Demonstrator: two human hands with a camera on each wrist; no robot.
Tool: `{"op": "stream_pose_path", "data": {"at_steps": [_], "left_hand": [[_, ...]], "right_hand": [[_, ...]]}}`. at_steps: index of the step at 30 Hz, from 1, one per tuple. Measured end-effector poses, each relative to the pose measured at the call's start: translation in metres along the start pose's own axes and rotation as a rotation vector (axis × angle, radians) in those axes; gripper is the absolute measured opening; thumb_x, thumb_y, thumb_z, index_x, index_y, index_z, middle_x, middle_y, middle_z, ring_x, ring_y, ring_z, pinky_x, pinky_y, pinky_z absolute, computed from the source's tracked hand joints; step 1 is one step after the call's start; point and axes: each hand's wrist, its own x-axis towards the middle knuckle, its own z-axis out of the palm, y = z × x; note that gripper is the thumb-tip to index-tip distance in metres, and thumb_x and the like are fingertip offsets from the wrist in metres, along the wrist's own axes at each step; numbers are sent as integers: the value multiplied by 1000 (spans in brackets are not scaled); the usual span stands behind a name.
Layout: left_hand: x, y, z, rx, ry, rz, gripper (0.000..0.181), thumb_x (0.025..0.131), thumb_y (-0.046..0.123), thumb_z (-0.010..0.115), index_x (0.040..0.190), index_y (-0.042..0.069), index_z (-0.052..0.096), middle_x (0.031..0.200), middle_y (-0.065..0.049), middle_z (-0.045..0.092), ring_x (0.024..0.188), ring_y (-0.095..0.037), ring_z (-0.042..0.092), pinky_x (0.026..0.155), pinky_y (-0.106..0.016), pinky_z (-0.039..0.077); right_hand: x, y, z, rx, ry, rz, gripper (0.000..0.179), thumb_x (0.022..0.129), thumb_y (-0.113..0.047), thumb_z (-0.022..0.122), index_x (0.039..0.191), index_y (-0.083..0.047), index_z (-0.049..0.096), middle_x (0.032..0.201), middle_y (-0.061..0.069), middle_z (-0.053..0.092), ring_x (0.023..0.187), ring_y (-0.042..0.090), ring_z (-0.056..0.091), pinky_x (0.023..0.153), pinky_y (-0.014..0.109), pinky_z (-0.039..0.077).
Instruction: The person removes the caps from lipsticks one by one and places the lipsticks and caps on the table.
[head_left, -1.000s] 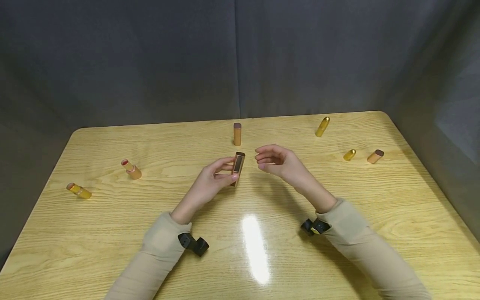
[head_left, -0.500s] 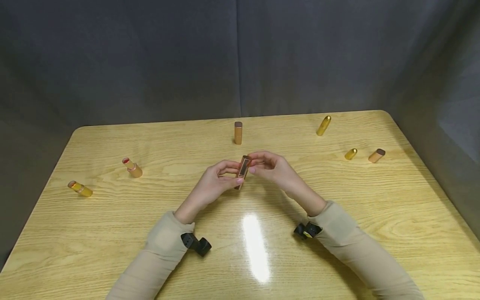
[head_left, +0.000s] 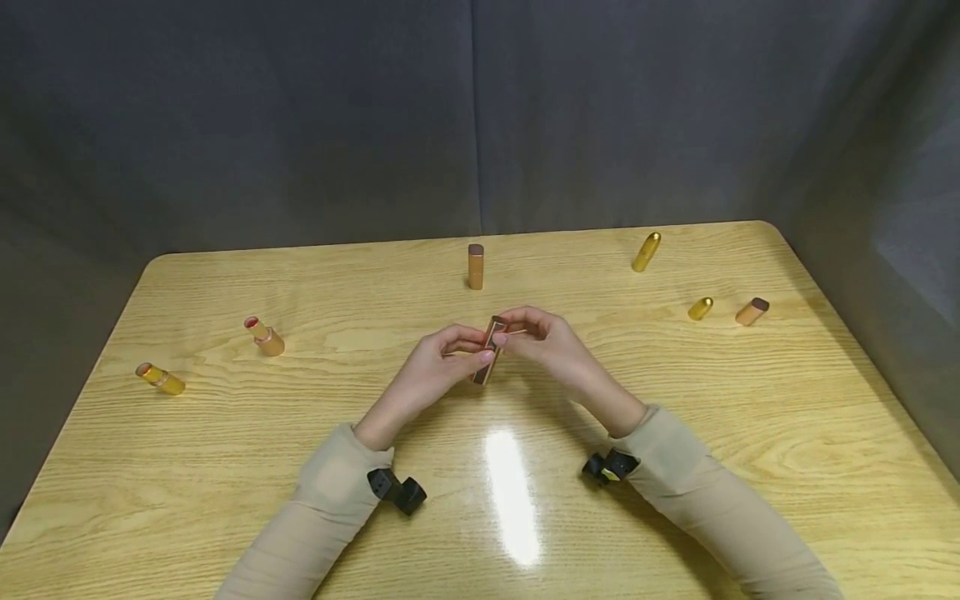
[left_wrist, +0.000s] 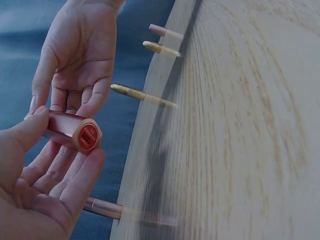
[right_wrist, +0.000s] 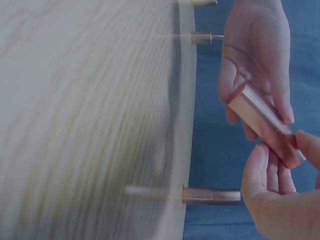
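Note:
A closed rose-gold lipstick tube (head_left: 489, 343), with a dark panel on its side, is held tilted above the middle of the table (head_left: 420, 517). My left hand (head_left: 427, 371) grips its lower part between thumb and fingers. Its upper end is pinched by my right hand (head_left: 553, 346). The left wrist view shows the tube's base with a round red label (left_wrist: 88, 136). In the right wrist view the lipstick tube (right_wrist: 264, 122) spans both hands, its smooth shell showing. Parts of it lie hidden behind the thumbs in the head view.
Beyond the hands stands another rose-gold lipstick (head_left: 476, 268). To the left are an uncapped rose-gold lipstick (head_left: 268, 341) and an uncapped gold one (head_left: 161, 379). At the right stand a gold lipstick (head_left: 646, 252), a short gold cap (head_left: 701, 309) and a rose-gold cap (head_left: 752, 312).
My right hand has come leftward from apart and taken hold of the lipstick's upper end. The lipstick, still in my left hand, has shifted slightly right and leans more to the right.

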Motion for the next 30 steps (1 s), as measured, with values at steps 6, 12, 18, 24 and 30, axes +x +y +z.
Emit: {"op": "stream_pose_path", "data": {"at_steps": [6,12,18,24,30], "left_hand": [[1,0,0,13,6,2,36,95,20,59,125,0,55,122,-20,60,101,-25,66,83,-35,56],[2,0,1,1,19,19,36,96,19,59,125,-1,55,121,-20,60,101,-24,66,81,-28,54],[2,0,1,-13,9,56,35,96,17,59,125,-2,55,122,-21,60,100,-25,67,79,-27,54],[2,0,1,-7,13,63,34,95,17,59,124,-1,55,122,-20,61,100,-24,67,77,-25,53],[2,0,0,-5,17,48,36,95,17,60,126,0,56,123,-19,61,101,-25,67,78,-27,54]], "right_hand": [[-2,-2,4,35,15,-2,39,94,-9,58,128,8,50,110,6,61,90,4,60,91,30,53],[-1,-3,4,45,23,-15,40,94,-10,58,129,8,50,109,6,60,89,5,61,96,40,51],[0,-2,4,63,29,-20,38,94,-10,58,127,8,51,103,1,60,88,6,60,95,40,51],[0,-2,2,76,22,-12,38,94,-11,57,127,7,51,101,-3,58,90,6,59,96,42,50],[-1,-3,2,103,14,-11,39,94,-10,58,128,7,50,100,-6,59,90,6,59,93,35,51]]}}
